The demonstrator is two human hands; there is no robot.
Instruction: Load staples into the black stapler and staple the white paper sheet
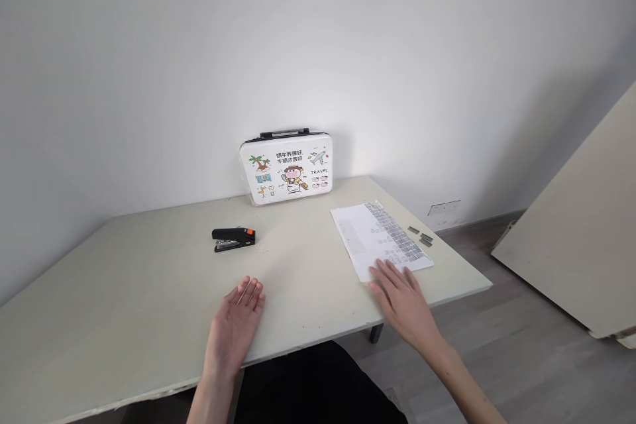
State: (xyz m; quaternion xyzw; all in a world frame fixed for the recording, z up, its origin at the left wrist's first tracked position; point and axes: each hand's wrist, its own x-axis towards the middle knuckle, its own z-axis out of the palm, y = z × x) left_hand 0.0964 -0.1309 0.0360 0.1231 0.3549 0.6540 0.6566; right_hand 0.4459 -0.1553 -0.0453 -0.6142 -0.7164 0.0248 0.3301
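My left hand (233, 328) rests palm up near the front edge of the table, fingers stretched out and nothing in it. Beyond it lies a black stapler (233, 238) with an orange patch at its right end. My right hand (397, 298) is palm down, fingers spread, its fingertips over the near edge of some white printed paper (355, 238). Whether this is one sheet or a stack I cannot tell. Several small grey strips of staples (426, 238) lie to the right of the paper.
A white case (288, 172) with cartoon prints and a black handle stands upright against the wall at the back of the pale table (149, 291). The table's right edge runs just past the staple strips. A large pale panel (581, 232) leans over the floor at the right.
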